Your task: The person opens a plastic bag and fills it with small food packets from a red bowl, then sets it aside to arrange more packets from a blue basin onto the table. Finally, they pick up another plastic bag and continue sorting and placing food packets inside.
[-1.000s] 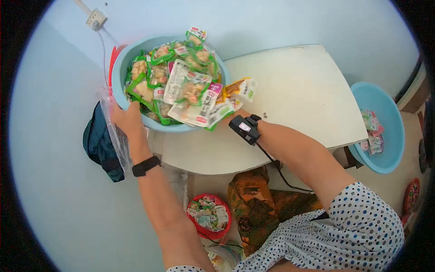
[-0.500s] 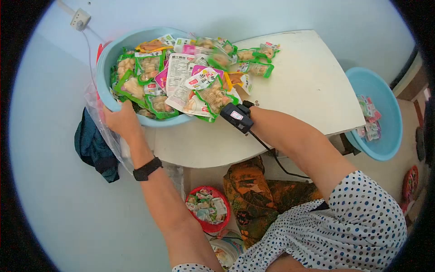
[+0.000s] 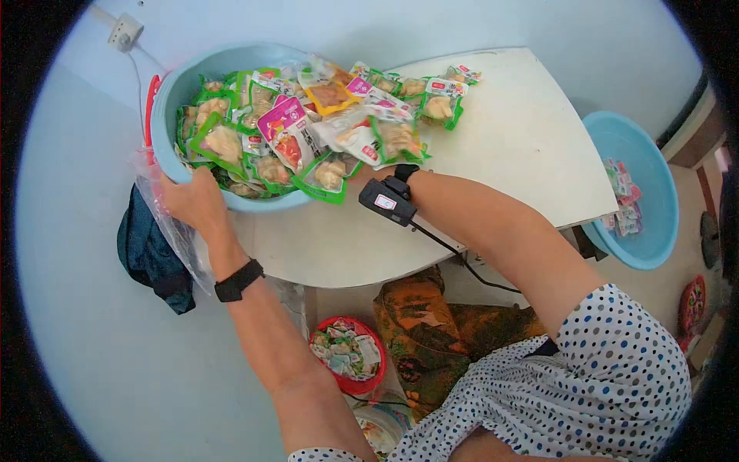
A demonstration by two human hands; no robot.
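A light blue basin (image 3: 171, 88) heaped with sealed snack packets (image 3: 296, 131) is tipped toward a white table (image 3: 508, 154). My left hand (image 3: 192, 202) grips the basin's near left rim, together with a clear plastic bag (image 3: 173, 231) that hangs below it. Several packets spill over the basin's right side onto the tabletop (image 3: 439, 96). My right hand (image 3: 360, 175) reaches under the spilling packets at the basin's right edge. Its fingers are hidden, and a black device is strapped to its wrist.
A second blue basin (image 3: 650, 200) with a few packets sits at the table's right. On the floor below lie a red bowl (image 3: 350, 356) of packets and a dark cloth (image 3: 150, 262). A wall socket (image 3: 123, 32) with a cord is at top left.
The basin has tipped further toward the table, and more packets have slid out across the tabletop. My right forearm has shifted left with them; the left hand keeps its grip.
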